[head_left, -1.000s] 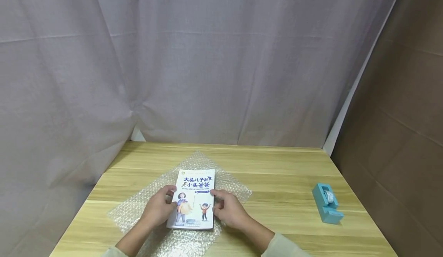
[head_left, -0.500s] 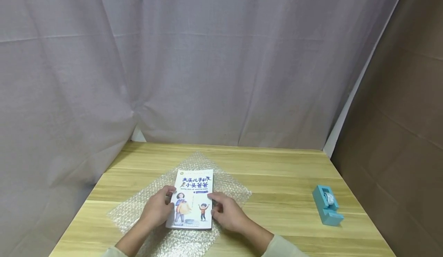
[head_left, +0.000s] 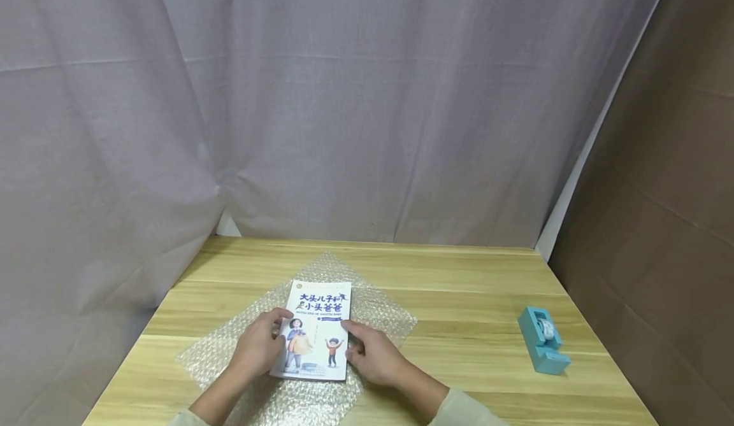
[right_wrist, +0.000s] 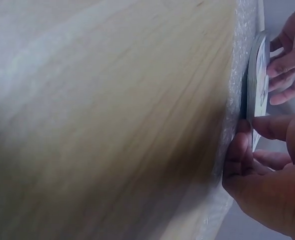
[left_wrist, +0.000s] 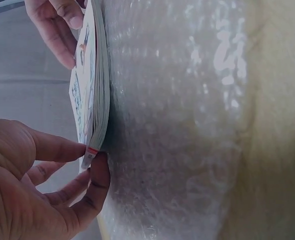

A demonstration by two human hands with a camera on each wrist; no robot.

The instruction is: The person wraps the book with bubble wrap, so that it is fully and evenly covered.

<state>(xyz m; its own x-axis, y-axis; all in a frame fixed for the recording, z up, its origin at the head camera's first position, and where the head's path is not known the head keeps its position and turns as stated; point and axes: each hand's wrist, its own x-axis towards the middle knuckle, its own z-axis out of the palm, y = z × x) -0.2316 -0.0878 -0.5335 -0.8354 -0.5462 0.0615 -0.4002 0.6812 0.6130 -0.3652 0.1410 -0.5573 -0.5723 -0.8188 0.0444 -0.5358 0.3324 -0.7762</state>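
Note:
A paperback book [head_left: 315, 333] with a white illustrated cover lies face up over a sheet of bubble wrap [head_left: 229, 343]. My left hand [head_left: 260, 343] pinches the spine side, thumb on the cover and curled fingers at the underside, as the left wrist view shows on the book [left_wrist: 98, 85]. Opposite it, my right hand [head_left: 375, 353] grips the other long edge between thumb and fingers. In the right wrist view the fingers [right_wrist: 236, 150] of that hand reach under the book's edge, close over the bubble wrap [right_wrist: 227, 100].
A blue tape dispenser [head_left: 543, 343] with a roll of clear tape stands on the right part of the wooden table [head_left: 459, 298]. Grey curtains [head_left: 321, 107] hang behind the table, and a brown curtain [head_left: 659, 209] hangs at its right.
Both hands have shifted the book slightly to the left over the bubble wrap. The right hand's thumb now sits a little lower along the book's edge. The wrap stays in about the same place.

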